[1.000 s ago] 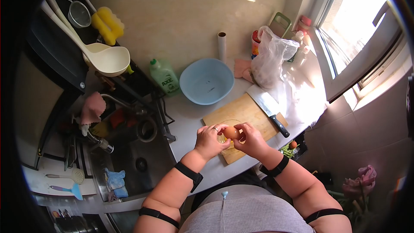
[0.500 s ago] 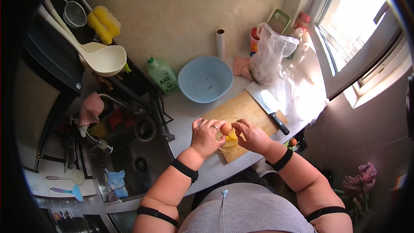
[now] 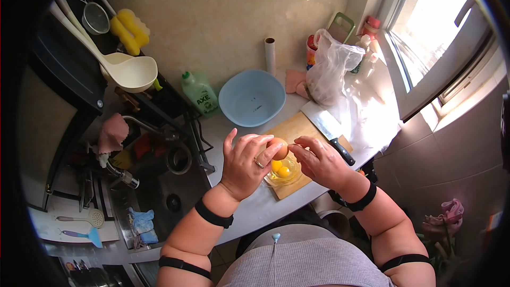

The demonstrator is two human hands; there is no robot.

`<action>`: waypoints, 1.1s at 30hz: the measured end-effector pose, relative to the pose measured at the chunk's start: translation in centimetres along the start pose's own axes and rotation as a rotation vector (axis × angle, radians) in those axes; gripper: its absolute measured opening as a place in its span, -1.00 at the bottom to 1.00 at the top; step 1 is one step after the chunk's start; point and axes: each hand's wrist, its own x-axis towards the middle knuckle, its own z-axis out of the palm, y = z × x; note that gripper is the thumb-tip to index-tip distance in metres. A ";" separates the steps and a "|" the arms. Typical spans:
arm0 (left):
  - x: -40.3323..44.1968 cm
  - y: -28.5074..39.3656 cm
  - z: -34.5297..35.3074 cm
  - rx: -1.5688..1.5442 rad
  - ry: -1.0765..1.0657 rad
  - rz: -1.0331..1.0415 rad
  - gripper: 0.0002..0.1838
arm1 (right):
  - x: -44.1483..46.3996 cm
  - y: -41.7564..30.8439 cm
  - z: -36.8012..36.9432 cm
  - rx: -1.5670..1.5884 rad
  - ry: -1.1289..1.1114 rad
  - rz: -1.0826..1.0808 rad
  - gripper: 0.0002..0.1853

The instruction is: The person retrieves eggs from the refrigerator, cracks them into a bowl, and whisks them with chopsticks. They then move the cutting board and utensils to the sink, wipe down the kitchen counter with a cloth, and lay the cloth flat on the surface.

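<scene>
My left hand grips a brown eggshell between thumb and fingers, above a clear glass bowl. My right hand is closed in a pinch at the shell's right end; its fingertips partly cover that side. In the bowl lie egg yolks with clear egg white around them. The bowl rests on a wooden cutting board, and my hands hide part of its far rim.
A kitchen knife lies on the board's right side. Behind stand a blue basin, a green detergent bottle and a plastic bag. The sink is at left; an open window is at upper right.
Both hands have risen slightly away from the bowl with the eggshell, which has turned. Two round yolks now show clearly in the bowl, where the hands covered much of it before.
</scene>
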 end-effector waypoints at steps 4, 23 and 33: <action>0.6 0.4 -0.9 -0.008 0.029 0.029 -0.39 | 0.0 -0.1 -0.5 -0.006 0.013 -0.019 -0.39; 0.8 1.0 -1.4 0.016 0.056 0.081 -0.35 | -0.8 -0.6 -0.8 -0.001 0.105 -0.037 -0.40; -6.7 -1.5 9.0 -0.701 -0.166 -0.694 -0.49 | -5.6 0.3 7.2 0.521 0.078 0.672 -0.57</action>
